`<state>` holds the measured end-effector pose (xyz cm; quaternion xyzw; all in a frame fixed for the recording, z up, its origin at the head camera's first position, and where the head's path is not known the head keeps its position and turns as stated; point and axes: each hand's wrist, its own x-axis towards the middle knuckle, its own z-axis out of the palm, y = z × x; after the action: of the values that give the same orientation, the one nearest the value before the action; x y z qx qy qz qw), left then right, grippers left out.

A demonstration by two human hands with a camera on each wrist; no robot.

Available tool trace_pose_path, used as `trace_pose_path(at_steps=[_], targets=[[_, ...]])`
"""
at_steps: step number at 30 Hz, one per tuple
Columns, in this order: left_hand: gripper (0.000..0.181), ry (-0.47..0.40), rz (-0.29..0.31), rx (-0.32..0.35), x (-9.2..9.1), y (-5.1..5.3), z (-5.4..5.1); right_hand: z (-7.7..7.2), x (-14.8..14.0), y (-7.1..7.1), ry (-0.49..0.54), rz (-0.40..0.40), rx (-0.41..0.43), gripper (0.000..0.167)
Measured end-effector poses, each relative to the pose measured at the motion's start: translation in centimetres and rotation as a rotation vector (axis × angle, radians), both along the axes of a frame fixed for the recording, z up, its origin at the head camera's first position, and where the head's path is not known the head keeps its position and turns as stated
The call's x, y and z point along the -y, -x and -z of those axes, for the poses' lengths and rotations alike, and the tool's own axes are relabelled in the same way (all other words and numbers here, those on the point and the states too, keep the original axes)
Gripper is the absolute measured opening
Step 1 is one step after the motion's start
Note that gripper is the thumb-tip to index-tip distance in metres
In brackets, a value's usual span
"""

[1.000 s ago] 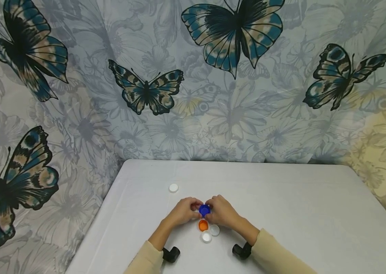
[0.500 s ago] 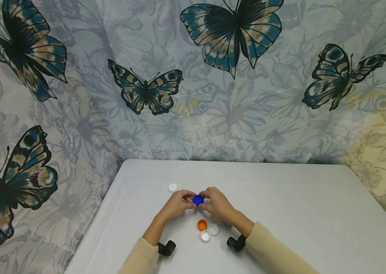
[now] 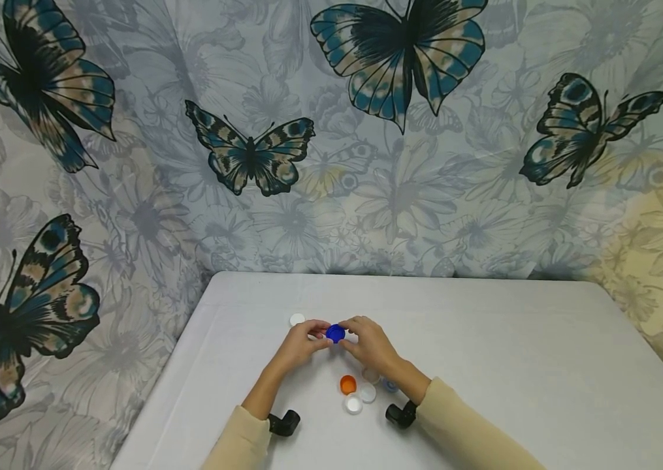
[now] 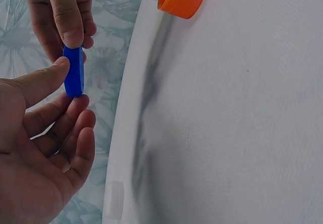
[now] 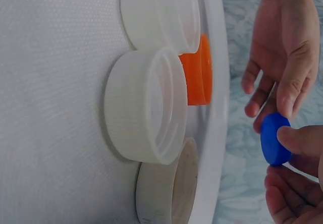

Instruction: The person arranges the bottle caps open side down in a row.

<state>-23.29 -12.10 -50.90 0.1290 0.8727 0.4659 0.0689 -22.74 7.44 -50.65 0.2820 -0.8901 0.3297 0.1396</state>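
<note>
A butterfly-printed cloth [image 3: 396, 196] is hanging behind a white table [image 3: 513, 365], turning yellowish toward the right. A blue cap [image 3: 335, 333] is being held above the table, between two hands. The left hand [image 3: 294, 346] is pinching one side of it, thumb and fingers clamped on the rim; the right hand [image 3: 372, 344] is gripping the opposite side, its thumb and fingers clamped there too. In the left wrist view the blue cap is showing edge-on.

Nearer the person, an orange cap [image 3: 348, 385] is lying just beside two white caps [image 3: 353, 405]. A beige cap [image 3: 370, 375] is resting near them, and a pale blue cap [image 3: 390, 385] is lying partly hidden by the right arm [image 3: 412, 382]. A farther white cap [image 3: 297, 319] is lying just beyond the left hand. Beige sleeves [image 3: 472, 424] are covering both forearms.
</note>
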Motion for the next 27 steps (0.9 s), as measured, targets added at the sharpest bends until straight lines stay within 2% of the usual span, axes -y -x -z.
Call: trace_pose_path(at_steps=[5, 12, 20, 24, 27], targets=[[0.035, -0.017, -0.023, -0.018, 0.04, 0.11, 0.16, 0.09, -0.04, 0.00, 0.006, -0.012, -0.043, 0.029], [0.034, -0.046, -0.028, -0.080, -0.28, 0.20, 0.12, 0.12, -0.09, 0.02, 0.023, 0.022, -0.094, 0.027], [0.032, -0.077, -0.048, -0.154, -0.37, 0.18, 0.02, 0.24, -0.02, -0.03, 0.049, 0.054, -0.091, 0.022], [0.033, -0.069, -0.049, -0.174, -0.33, 0.09, -0.06, 0.50, 0.08, 0.00, 0.063, 0.070, -0.098, 0.020], [0.033, -0.070, -0.055, -0.166, -0.33, 0.05, -0.20, 0.55, 0.11, 0.01, 0.084, 0.069, -0.104, 0.021]])
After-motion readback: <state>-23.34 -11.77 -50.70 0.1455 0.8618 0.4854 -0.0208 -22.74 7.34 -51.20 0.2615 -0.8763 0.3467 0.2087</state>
